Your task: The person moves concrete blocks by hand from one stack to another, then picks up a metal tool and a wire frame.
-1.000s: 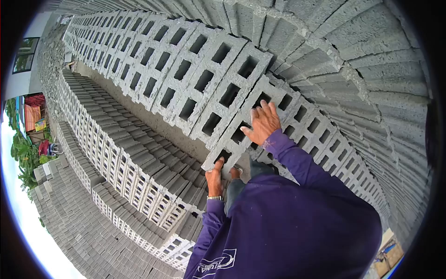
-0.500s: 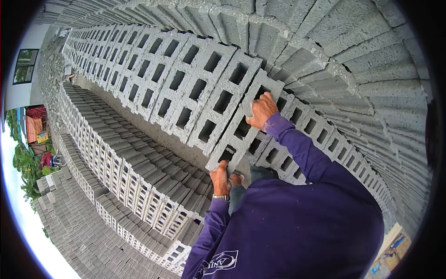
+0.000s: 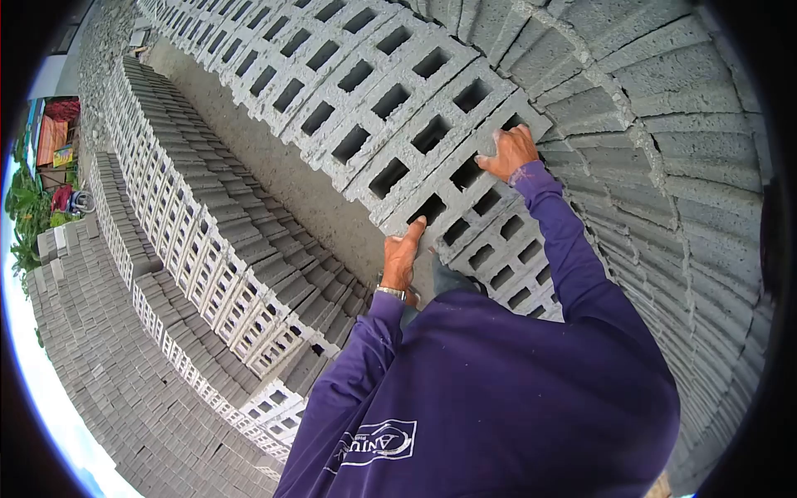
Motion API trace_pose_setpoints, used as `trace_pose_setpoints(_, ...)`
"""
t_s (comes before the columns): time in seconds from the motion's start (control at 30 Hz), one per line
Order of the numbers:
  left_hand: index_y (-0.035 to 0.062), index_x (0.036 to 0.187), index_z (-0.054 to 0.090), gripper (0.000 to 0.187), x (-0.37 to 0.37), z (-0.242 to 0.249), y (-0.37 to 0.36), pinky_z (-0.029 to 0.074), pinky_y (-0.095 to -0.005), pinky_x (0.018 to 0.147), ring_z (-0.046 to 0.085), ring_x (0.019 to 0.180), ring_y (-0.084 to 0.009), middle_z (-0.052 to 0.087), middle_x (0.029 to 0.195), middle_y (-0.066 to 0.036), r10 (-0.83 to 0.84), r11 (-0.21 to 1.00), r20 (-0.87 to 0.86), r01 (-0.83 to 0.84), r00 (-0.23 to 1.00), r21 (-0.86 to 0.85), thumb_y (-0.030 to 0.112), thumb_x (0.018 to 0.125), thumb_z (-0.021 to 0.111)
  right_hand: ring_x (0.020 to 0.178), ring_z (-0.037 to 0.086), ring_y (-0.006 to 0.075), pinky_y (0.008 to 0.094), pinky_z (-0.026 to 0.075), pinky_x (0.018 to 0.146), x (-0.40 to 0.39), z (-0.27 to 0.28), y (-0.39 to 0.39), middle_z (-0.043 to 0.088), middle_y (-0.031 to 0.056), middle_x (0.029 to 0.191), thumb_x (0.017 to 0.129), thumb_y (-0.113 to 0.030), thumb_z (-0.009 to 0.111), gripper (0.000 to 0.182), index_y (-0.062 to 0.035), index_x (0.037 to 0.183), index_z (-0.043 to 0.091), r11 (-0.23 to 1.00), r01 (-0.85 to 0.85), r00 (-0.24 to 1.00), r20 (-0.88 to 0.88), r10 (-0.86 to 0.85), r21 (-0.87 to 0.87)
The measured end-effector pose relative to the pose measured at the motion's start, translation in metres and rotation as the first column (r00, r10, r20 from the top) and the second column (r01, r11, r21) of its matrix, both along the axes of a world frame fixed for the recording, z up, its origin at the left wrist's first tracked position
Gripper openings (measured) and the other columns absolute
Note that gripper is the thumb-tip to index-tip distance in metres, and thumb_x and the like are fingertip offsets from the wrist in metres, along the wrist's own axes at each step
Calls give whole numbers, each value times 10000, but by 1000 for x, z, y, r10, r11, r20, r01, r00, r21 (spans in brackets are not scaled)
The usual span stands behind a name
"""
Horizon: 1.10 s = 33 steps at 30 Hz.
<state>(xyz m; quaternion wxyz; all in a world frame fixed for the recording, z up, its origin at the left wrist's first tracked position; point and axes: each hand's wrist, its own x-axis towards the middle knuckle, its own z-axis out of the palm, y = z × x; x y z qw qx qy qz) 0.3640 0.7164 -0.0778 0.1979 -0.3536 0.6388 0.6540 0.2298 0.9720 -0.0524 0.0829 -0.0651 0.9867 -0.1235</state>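
Observation:
A grey hollow concrete block (image 3: 444,184) lies at the near end of a long row of like blocks (image 3: 415,120), its three holes facing up. My left hand (image 3: 402,253) grips its lower left end, the thumb at the edge of a hole and the other fingers mostly hidden. At the block's other end my right hand (image 3: 509,153) holds on, with fingers hooked into the end hole and the thumb by the middle one. The block lies flush beside its neighbour, with no gap that I can make out.
Lower blocks (image 3: 506,249) show just in front of my body. A high stack of blocks (image 3: 664,158) rises on the right. Further stacked rows (image 3: 224,241) run along the left, past a strip of bare ground (image 3: 307,187). Rubble (image 3: 104,75) lies at the upper left.
The block in my hands has moved up and away from me, against the row; a gap beside it has closed. The view has shifted, and more lower blocks show near my body.

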Motion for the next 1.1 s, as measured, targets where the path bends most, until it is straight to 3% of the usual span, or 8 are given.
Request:
trace_pose_setpoints(0.13,-69,913,622,576,37,8,-61,413,-275,622,534,756,-134,614,867,-84,-51,988,-35,56,998,147,476,777,753,920,620,320,426,373,952,9,34,-14,689,190,889,782,-458,692,503,13,960,688,986,-15,982,-186,46,168)
trace_pose_setpoints(0.2,-87,1289,513,646,69,29,-98,427,-290,977,586,1116,-221,627,1187,-173,7,999,-192,-14,981,-34,351,859,714,915,630,330,428,409,915,16,56,-38,691,194,902,799,-445,684,490,14,971,686,999,26,974,-226,-20,24)
trace_pose_setpoints(0.27,-78,1284,525,510,113,50,-149,470,-295,928,609,1093,-210,627,1208,-153,158,977,-255,-188,954,-100,257,923,654,879,666,353,419,506,783,34,84,-77,696,211,934,838,-395,671,449,23,1003,675,951,172,977,-82,-199,-258)
trace_pose_setpoints(0.5,-39,1190,617,313,332,118,-356,508,-277,821,644,963,-153,679,1078,-100,567,442,-500,-754,655,-486,156,946,613,823,700,287,374,536,741,165,67,-275,706,203,895,837,-316,691,423,54,1036,652,848,-169,924,219,314,-503)
trace_pose_setpoints(0.7,-83,1282,524,592,491,139,-496,466,-352,946,611,1112,-276,613,1217,-227,430,21,-276,-316,859,-949,294,852,678,1030,653,309,377,518,877,301,49,-409,654,245,1095,868,-428,661,607,79,1190,575,741,-205,548,553,628,-639)
trace_pose_setpoints(0.83,-100,1216,564,699,513,113,-559,470,-356,922,625,1064,-277,648,1137,-232,402,251,98,-7,910,-968,401,762,741,1157,578,382,411,468,967,355,40,-461,558,319,1239,856,-589,593,837,123,1284,493,716,-260,435,583,686,-648)
trace_pose_setpoints(0.9,-134,1214,550,824,506,107,-583,506,-367,865,648,1040,-308,646,1128,-264,414,667,315,-49,854,-744,446,676,781,1197,542,401,417,430,1010,370,40,-477,538,340,1252,836,-664,550,922,126,1304,475,707,-366,414,574,706,-606)
trace_pose_setpoints(1.1,-93,799,675,356,532,35,-635,467,-362,603,598,640,-201,670,727,-112,441,624,153,-179,885,-761,213,637,754,1225,512,415,403,399,1043,391,30,-502,510,349,1282,795,-712,553,1009,134,1333,437,787,-260,440,657,613,-560)
